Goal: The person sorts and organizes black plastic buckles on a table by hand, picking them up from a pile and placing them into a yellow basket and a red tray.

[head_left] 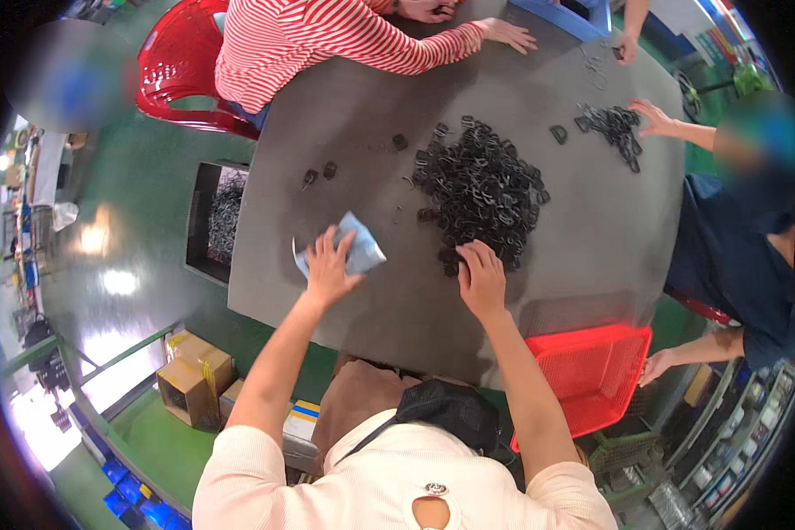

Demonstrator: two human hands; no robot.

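A light blue cloth (363, 251) lies crumpled on the grey table (283, 221), under the fingers of my left hand (329, 272), which has hold of it. Farther right, my right hand (483, 281) rests at the near edge of a large heap of small black plastic buckles (481, 185). Its fingers are bent and slightly apart, with nothing visible in them; their tips touch or nearly touch the closest pieces. A few loose black pieces (329, 170) lie on the table beyond the cloth.
A red plastic basket (592, 337) juts out at the table's near right edge, beside a co-worker's hand (655, 366). That person's other hand is at a smaller black pile (611, 128). Opposite sits someone in striped sleeves (397, 46). A dark bin (205, 221) stands left.
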